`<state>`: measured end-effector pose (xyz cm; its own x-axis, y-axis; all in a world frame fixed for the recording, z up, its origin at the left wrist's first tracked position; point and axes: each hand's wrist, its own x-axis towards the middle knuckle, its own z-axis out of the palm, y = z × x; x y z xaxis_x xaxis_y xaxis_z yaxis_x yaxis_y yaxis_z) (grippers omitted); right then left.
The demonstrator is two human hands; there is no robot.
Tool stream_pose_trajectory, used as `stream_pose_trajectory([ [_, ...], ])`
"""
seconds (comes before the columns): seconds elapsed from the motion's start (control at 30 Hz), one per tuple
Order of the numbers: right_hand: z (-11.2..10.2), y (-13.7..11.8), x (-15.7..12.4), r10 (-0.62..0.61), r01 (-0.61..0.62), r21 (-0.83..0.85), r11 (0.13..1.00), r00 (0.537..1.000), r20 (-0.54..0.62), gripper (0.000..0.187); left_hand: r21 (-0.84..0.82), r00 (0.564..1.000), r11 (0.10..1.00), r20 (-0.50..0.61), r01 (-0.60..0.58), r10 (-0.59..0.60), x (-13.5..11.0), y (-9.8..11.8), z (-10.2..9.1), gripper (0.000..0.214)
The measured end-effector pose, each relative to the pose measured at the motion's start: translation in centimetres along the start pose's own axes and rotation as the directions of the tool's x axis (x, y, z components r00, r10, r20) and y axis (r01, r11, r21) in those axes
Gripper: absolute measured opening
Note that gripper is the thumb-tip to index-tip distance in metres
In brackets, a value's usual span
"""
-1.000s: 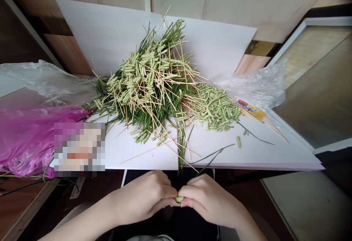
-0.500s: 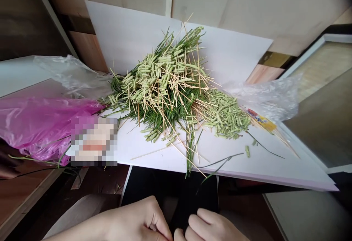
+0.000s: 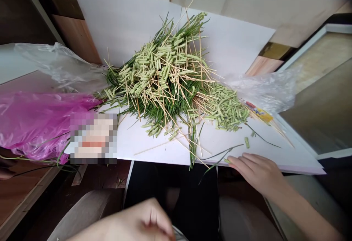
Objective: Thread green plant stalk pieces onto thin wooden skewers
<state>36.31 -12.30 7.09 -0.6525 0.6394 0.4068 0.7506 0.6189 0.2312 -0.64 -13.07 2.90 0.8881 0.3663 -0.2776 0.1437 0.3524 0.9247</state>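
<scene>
My right hand (image 3: 258, 169) is at the front edge of the white table, its fingertips pinched on a small light-green cut piece (image 3: 226, 161). Low in the view, over my lap, my left hand (image 3: 150, 219) is curled closed; whatever its fingers may hold is hidden. In the middle of the table rises a heap of long green grass-like stems (image 3: 173, 105), with light-green cut pieces (image 3: 148, 65) and thin wooden skewers (image 3: 180, 87) strewn over it. Beside it on the right lies a smaller pile of cut green pieces (image 3: 227, 109).
A pink plastic bag (image 3: 46, 123) and a clear bag (image 3: 63, 69) lie at the left. At the right are a skewer packet with a yellow label (image 3: 261, 114) and another clear bag (image 3: 272, 94). Loose stems overhang the table's front edge. A blurred-out patch (image 3: 93, 138) hides something.
My right hand has moved from beside the left, over my lap, up and right to the table edge, with a small green piece at its fingertips. The left hand stays low and closed.
</scene>
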Motion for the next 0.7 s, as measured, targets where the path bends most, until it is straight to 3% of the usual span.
stream_pose_trajectory([
  [0.07,0.6,0.3,-0.3,0.124,-0.14,0.118,0.983,0.984,0.131,0.036,0.195,0.976,0.975,-0.166,-0.107,0.14,0.6,3.8,-2.6,0.042],
  [0.1,0.9,-0.4,-0.4,0.164,-0.207,0.215,0.954,0.965,0.203,0.04,0.356,0.924,0.927,-0.303,-0.117,0.233,1.0,5.5,-4.2,0.036],
  [0.13,1.2,-1.3,-0.3,0.197,-0.282,0.315,0.906,0.941,0.275,0.041,0.522,0.85,0.849,-0.41,-0.079,0.331,1.4,6.8,-5.8,0.031],
  [0.17,1.6,-2.6,-0.2,0.224,-0.359,0.407,0.84,0.913,0.342,0.039,0.658,0.747,0.753,-0.494,-0.014,0.446,1.8,7.8,-7.5,0.03],
  [0.23,2.2,-5.1,0.3,0.27,-0.494,0.543,0.679,0.856,0.441,0.032,0.793,0.561,0.575,-0.575,0.201,0.596,2.8,8.6,-10.7,0.029],
  [0.27,2.6,-6.3,0.6,0.293,-0.554,0.59,0.587,0.825,0.484,0.03,0.806,0.512,0.514,-0.586,0.292,0.628,3.3,8.5,-12.0,0.028],
  [0.3,2.8,-7.4,0.9,0.312,-0.606,0.621,0.497,0.793,0.524,0.029,0.809,0.479,0.465,-0.587,0.359,0.653,3.7,8.3,-13.2,0.027],
  [0.37,3.4,-9.2,1.3,0.322,-0.677,0.642,0.361,0.736,0.595,0.03,0.814,0.461,0.391,-0.57,0.43,0.68,4.4,7.7,-14.6,0.029],
  [0.47,4.4,-11.0,1.2,0.302,-0.74,0.617,0.267,0.672,0.676,0.031,0.849,0.441,0.32,-0.5,0.422,0.745,4.7,7.1,-14.1,0.034],
  [0.53,5.1,-11.9,0.8,0.267,-0.758,0.629,0.171,0.651,0.711,0.037,0.894,0.467,0.333,-0.443,0.3,0.766,4.5,7.1,-11.9,0.029],
  [0.57,5.5,-12.3,0.6,0.235,-0.754,0.65,0.088,0.65,0.722,0.04,0.913,0.53,0.364,-0.404,0.184,0.746,4.4,7.2,-10.3,0.027],
  [0.63,6.1,-12.8,0.3,0.166,-0.709,0.691,-0.138,0.671,0.722,0.044,0.882,0.746,0.468,-0.275,-0.056,0.607,4.3,7.3,-6.8,0.028],
  [0.67,6.4,-13.0,0.3,0.144,-0.669,0.697,-0.258,0.686,0.713,0.049,0.863,0.829,0.489,-0.179,-0.126,0.53,4.4,7.2,-5.0,0.032],
  [0.7,6.6,-13.1,0.4,0.136,-0.624,0.689,-0.368,0.697,0.704,0.056,0.863,0.877,0.475,-0.085,-0.172,0.472,4.5,7.0,-3.4,0.034],
])
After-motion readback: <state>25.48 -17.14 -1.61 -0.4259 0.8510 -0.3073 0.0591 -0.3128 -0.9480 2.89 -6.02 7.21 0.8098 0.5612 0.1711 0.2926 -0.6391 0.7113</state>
